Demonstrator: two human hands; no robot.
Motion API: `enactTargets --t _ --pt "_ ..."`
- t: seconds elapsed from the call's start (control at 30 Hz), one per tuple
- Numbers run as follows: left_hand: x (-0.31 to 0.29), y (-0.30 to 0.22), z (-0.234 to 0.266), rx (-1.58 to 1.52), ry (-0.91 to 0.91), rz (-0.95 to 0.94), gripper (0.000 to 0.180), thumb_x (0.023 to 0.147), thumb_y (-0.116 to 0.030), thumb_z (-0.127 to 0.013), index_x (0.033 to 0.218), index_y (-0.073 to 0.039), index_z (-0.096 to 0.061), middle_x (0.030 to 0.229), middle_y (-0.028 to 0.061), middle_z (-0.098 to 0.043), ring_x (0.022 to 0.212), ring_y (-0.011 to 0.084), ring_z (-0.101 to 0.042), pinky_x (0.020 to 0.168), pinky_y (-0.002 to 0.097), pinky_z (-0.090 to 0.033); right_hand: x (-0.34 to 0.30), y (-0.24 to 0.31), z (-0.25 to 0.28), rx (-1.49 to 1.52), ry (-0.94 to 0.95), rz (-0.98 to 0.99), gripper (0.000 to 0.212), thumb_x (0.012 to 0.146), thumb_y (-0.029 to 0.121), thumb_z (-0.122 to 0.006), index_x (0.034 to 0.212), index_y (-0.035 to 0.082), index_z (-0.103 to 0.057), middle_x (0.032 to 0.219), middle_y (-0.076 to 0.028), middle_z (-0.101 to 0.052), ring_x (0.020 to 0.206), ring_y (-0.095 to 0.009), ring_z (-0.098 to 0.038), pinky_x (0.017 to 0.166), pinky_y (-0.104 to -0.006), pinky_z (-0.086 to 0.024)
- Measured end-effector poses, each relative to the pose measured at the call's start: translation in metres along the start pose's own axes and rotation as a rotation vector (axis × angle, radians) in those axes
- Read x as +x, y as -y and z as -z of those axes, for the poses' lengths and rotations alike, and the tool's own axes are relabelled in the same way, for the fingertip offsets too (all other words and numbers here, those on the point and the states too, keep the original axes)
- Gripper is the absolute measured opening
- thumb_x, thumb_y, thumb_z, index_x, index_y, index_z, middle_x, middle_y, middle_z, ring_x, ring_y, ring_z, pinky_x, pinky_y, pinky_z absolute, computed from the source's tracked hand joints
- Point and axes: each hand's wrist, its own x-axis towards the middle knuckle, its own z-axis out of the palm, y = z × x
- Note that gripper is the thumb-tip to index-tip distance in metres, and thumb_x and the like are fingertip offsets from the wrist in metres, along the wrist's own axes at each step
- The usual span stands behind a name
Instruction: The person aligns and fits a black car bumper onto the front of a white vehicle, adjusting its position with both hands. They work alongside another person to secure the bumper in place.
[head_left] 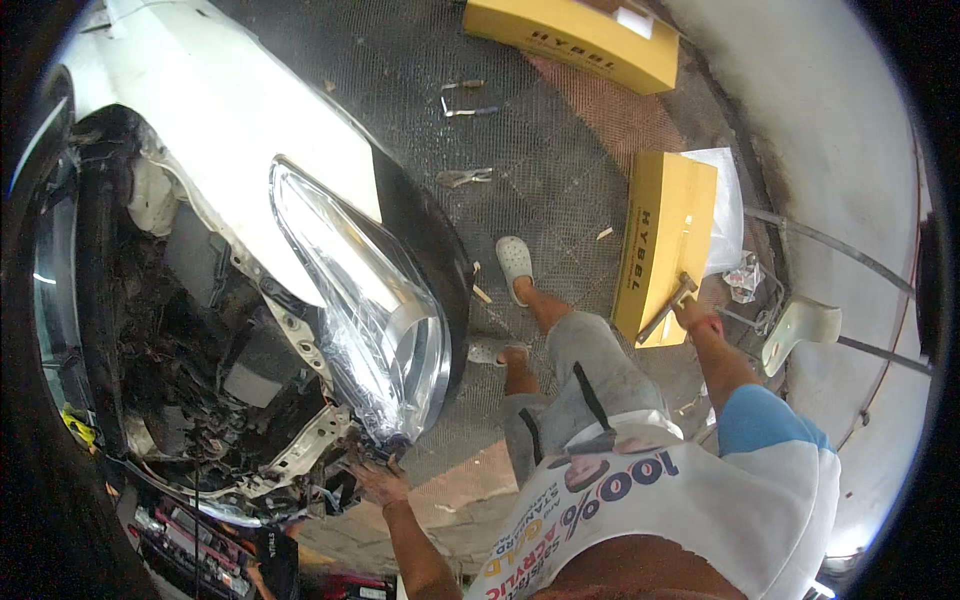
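Observation:
My right hand [694,312] is closed around a hammer [656,326], near its head, over a long yellow cardboard box [640,240]. The hammer's handle slants down to the left across the box's end. My left hand [378,482] has its fingers apart, at the lower tip of a clear headlight [395,350]. It touches the front end of a white car [270,90] there; its fingertips are partly hidden against dark parts. A pale metal front support [310,440] with holes lies bare beside the headlight. The engine bay [235,330] is exposed.
Another yellow box [580,45] lies at the far side. Locking pliers [465,178] and other hand tools [468,110] lie on the dark textured floor mat. A pale plastic chair [800,335] stands by the wall at right. A red-and-black tool case [190,545] sits at lower left.

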Motion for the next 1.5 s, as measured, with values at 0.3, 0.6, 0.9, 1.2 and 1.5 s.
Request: enactTargets --t 0.3,0.6,0.9,1.2,1.5 --pt "0.0 -0.003 0.023 -0.091 -0.145 -0.184 0.073 0.087 -0.022 -0.073 0.143 0.009 -0.038 0.145 0.027 -0.037 0.139 0.0435 -0.036 0.123 0.0652 -0.014 -0.142 0.007 -0.227 0.095 0.222 0.144 0.056 0.093 0.044 -0.057 0.135 0.007 -0.059 0.136 -0.026 -0.059 0.124 -0.039 -0.059 0.102 -0.0502 -0.048" --pt "-0.012 -0.01 0.02 -0.049 -0.264 -0.22 0.061 0.098 -0.03 -0.063 0.14 0.01 -0.045 0.141 0.0304 -0.044 0.14 0.0445 -0.036 0.124 0.0619 -0.009 -0.198 0.025 -0.183 0.341 -0.012 0.435 0.06 0.093 0.049 -0.062 0.127 0.0 -0.063 0.115 -0.03 -0.068 0.111 -0.046 -0.065 0.096 -0.0492 -0.051" --pt "-0.016 -0.018 0.033 -0.081 -0.124 -0.111 0.07 0.095 -0.03 -0.066 0.147 0.007 -0.038 0.151 0.0247 -0.038 0.146 0.0384 -0.03 0.125 0.0572 -0.011 -0.185 -0.005 -0.119 0.306 -0.101 0.504 0.056 0.095 0.048 -0.062 0.128 0.002 -0.062 0.118 -0.027 -0.069 0.112 -0.041 -0.066 0.096 -0.046 -0.052" --pt "-0.014 -0.049 0.04 -0.151 -0.052 0.274 0.086 0.091 -0.04 -0.069 0.153 0.005 -0.029 0.162 0.0241 -0.024 0.153 0.0378 -0.017 0.125 0.0561 -0.013 -0.073 -0.034 0.052 0.189 -0.041 0.516 0.05 0.094 0.041 -0.069 0.125 0.002 -0.063 0.1 -0.019 -0.073 0.093 -0.03 -0.07 0.084 -0.0393 -0.055" --pt "-0.015 -0.097 0.06 -0.221 0.141 0.859 0.101 0.095 -0.058 -0.058 0.156 0.01 -0.017 0.168 0.0191 -0.009 0.154 0.0362 -0.018 0.125 0.0506 -0.021 0.042 0.049 0.28 0.381 -0.133 0.714 0.042 0.099 0.032 -0.063 0.125 -0.001 -0.062 0.098 -0.012 -0.07 0.076 -0.017 -0.063 0.072 -0.0306 -0.052"
